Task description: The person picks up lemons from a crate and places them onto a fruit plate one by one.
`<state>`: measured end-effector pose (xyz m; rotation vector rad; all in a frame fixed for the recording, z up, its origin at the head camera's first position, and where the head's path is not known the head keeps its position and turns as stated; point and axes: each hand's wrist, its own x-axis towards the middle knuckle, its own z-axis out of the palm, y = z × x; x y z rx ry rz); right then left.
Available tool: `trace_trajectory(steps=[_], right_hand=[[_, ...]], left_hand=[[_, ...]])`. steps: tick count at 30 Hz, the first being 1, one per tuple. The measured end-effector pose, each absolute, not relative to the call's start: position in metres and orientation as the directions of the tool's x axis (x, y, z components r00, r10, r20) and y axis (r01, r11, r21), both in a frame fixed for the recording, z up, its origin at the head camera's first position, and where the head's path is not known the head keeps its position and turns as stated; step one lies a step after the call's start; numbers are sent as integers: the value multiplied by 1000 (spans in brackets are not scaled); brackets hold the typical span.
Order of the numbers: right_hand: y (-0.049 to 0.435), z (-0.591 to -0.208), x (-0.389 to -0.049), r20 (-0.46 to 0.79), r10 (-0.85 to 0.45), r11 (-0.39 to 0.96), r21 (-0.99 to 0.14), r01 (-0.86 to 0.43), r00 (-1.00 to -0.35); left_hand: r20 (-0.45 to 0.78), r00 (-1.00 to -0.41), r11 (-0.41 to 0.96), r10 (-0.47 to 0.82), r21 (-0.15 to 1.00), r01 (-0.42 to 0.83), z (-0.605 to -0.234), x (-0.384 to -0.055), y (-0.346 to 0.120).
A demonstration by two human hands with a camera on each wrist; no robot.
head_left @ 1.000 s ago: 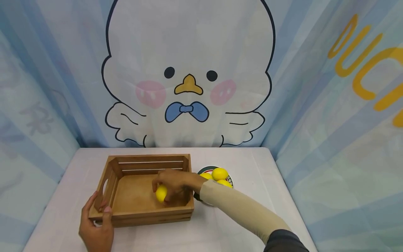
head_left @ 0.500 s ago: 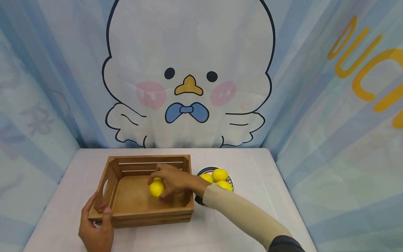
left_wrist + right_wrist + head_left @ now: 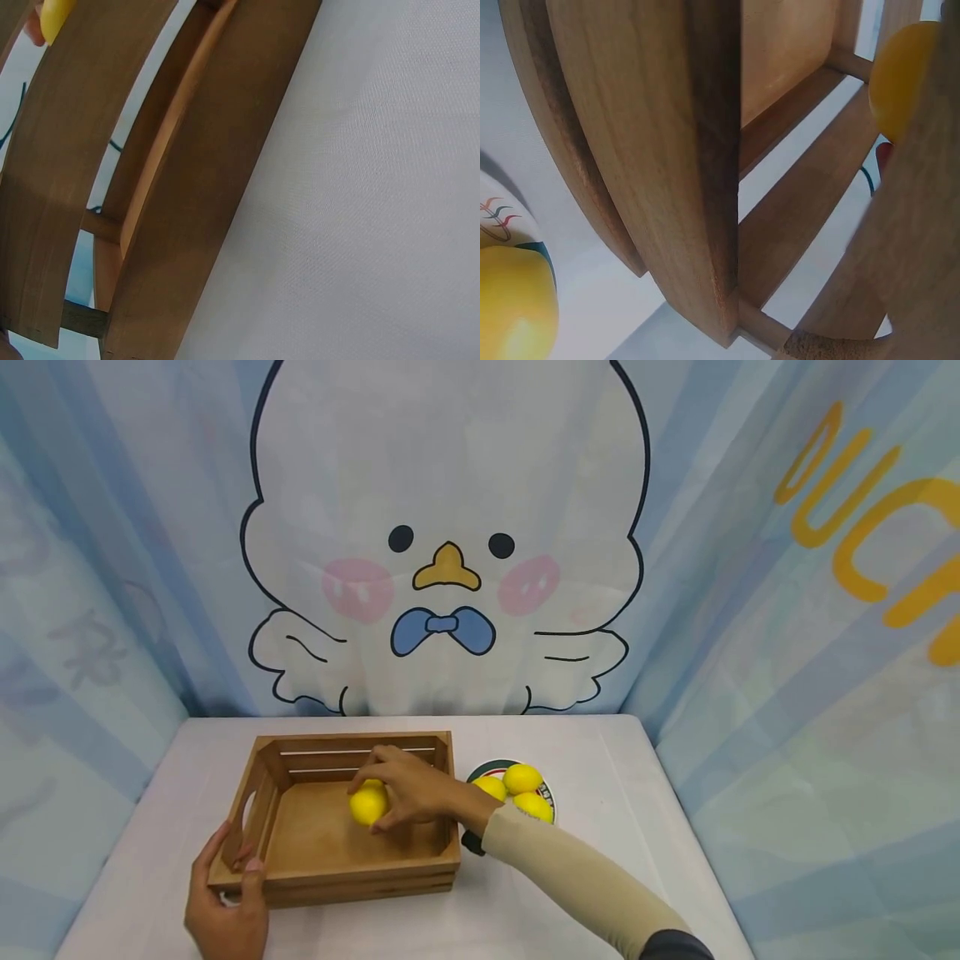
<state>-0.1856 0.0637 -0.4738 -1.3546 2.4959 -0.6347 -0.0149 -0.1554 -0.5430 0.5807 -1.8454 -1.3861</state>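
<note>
A wooden slatted crate [image 3: 352,878] stands on the white-covered table. My left hand [image 3: 225,910] grips its near left corner, thumb on the front rim and fingers at the left side. My right hand [image 3: 411,787] reaches over the crate's right side and pinches a yellow lemon [image 3: 367,804] between thumb and fingers. In the right wrist view that lemon [image 3: 896,79] shows beyond the crate's slats, partly covered by the hand. From the head view I cannot tell whether it touches the crate's floor.
Right of the crate, a round plate [image 3: 489,767] with a dark green rim bears lemons [image 3: 522,778], 3 of them visible. The right forearm passes just in front of it. A curtain [image 3: 450,468] printed with a cartoon bird hangs behind the table; more fabric lines both sides.
My right hand has shifted the lemon left and somewhat toward the back of the crate, and more of the lemon shows. The left hand keeps its place on the corner.
</note>
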Motion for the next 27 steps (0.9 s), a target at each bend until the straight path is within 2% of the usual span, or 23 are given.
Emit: trace_trajectory(steps=[17,27], right_hand=[[63,-475,-182,-9,-835,492,-460,-739,-551],[63,-473,-177,-34,-844,510,-364,-779,-536]], left_hand=[[290,-617,303,-731,949,87,-544,-14,-155],[291,-620,291,-728,951,104,-545,-14,-156]])
